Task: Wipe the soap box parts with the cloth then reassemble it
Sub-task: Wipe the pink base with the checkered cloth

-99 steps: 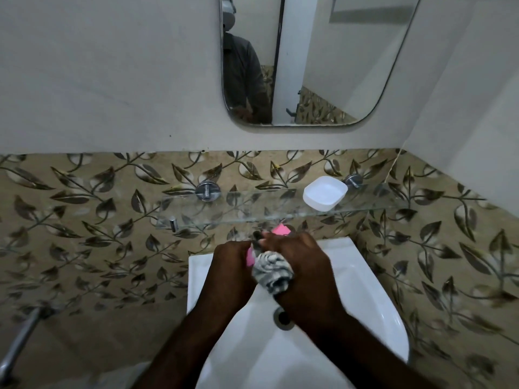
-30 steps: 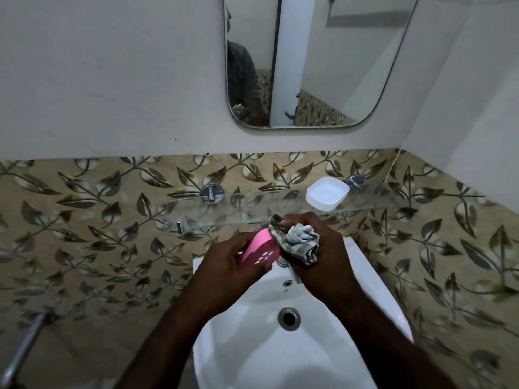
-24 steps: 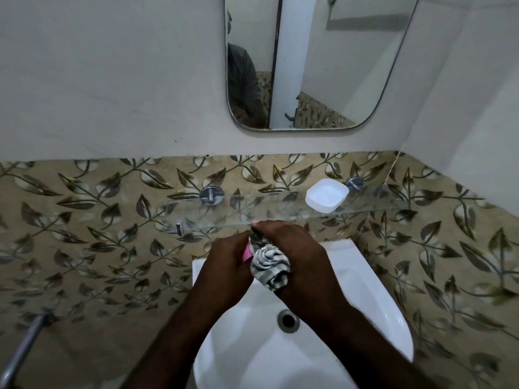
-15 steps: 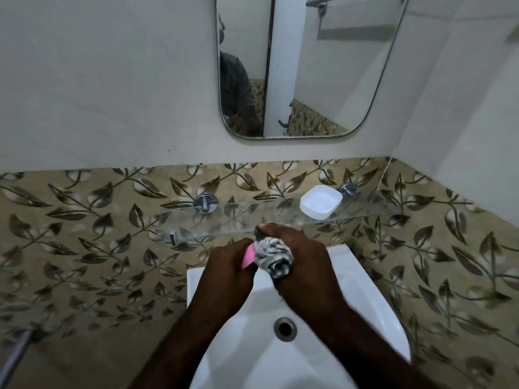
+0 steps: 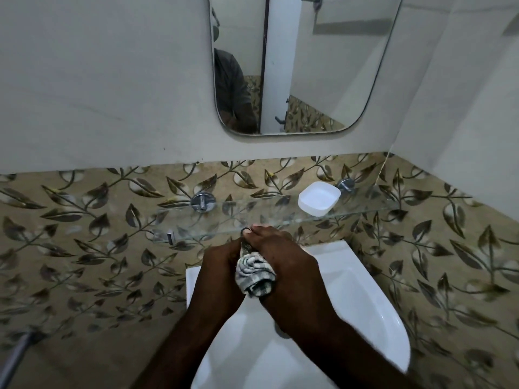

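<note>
Both hands are pressed together over the back of the white sink (image 5: 365, 299). My right hand (image 5: 286, 265) grips a bunched grey-and-white striped cloth (image 5: 254, 273). My left hand (image 5: 222, 270) is closed beside it; the pink soap box part it held moments ago is hidden between the hands and the cloth. The white soap box part (image 5: 318, 198) lies open side up on the glass shelf (image 5: 224, 220), apart from both hands.
The glass shelf juts from the leaf-patterned tiled wall just above my fingers, on chrome brackets (image 5: 202, 202). A mirror (image 5: 303, 66) hangs above. A metal pipe (image 5: 14, 357) shows at the lower left. The right wall stands close beside the sink.
The pink part, plainly visible a second ago in my left hand, is now covered by hands and cloth. The cloth has shifted over it in a rubbing motion. The white part has not moved.
</note>
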`<state>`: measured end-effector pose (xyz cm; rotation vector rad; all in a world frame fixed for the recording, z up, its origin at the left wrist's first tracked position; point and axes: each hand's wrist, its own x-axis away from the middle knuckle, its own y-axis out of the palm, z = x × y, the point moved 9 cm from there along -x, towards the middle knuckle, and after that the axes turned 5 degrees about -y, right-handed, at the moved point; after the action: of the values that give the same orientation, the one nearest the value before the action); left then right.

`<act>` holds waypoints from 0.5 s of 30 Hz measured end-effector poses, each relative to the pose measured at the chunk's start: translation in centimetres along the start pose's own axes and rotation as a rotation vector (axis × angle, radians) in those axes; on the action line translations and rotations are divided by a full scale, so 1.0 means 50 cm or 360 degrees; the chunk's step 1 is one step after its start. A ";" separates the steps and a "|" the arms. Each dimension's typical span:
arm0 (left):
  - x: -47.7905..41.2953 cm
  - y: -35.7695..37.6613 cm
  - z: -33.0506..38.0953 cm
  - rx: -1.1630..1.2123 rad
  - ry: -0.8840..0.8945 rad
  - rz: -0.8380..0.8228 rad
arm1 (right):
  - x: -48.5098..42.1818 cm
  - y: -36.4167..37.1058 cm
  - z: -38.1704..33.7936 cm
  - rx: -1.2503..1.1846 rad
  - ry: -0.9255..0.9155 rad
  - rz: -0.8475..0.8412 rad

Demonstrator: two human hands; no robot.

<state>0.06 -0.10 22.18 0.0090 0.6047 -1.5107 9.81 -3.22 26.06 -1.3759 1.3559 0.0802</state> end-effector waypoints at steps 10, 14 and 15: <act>0.003 -0.021 0.003 -0.0011 0.0052 0.0110 | -0.007 -0.009 0.019 -0.0004 0.0164 0.0123; 0.010 -0.030 -0.004 0.0103 0.0038 0.0146 | -0.007 -0.001 0.033 -0.0304 0.0192 0.0161; 0.014 -0.034 -0.006 0.0140 0.0007 0.0198 | -0.007 -0.002 0.055 -0.0486 0.0349 0.0169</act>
<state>-1.66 -0.77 22.26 0.1159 0.5311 -1.4157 11.45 -1.08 25.39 -1.6011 1.6512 0.2208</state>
